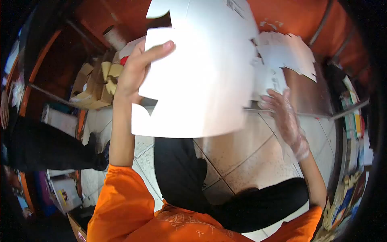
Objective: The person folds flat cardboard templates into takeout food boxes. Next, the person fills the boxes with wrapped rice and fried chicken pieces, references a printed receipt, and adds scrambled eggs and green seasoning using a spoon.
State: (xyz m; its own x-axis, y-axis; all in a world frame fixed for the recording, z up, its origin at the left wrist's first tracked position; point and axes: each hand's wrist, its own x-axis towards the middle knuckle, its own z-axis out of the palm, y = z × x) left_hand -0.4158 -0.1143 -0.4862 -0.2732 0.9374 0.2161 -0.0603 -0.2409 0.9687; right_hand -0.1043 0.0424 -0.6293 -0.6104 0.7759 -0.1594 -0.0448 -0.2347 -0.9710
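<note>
A large white flat cardboard box blank (197, 76) with notched edges hangs in front of me, its surface partly smeared by motion. My left hand (137, 72) grips it by its left edge, thumb lying on the white face and the fingers hidden behind. To the right, my right hand (284, 115) wears a clear plastic glove. Its fingers are apart with nothing seen in them, close to the lower white sheet (270, 80) on the metal shelf. Another notched cardboard blank (288, 54) lies farther back on that shelf.
An open brown cardboard box (90, 90) with cream rolled pieces (109, 74) stands at the left, below a white roll (115, 38). Another person's dark-clad leg (52, 143) reaches in from the left. Cluttered shelves line both sides above the tiled floor (254, 153).
</note>
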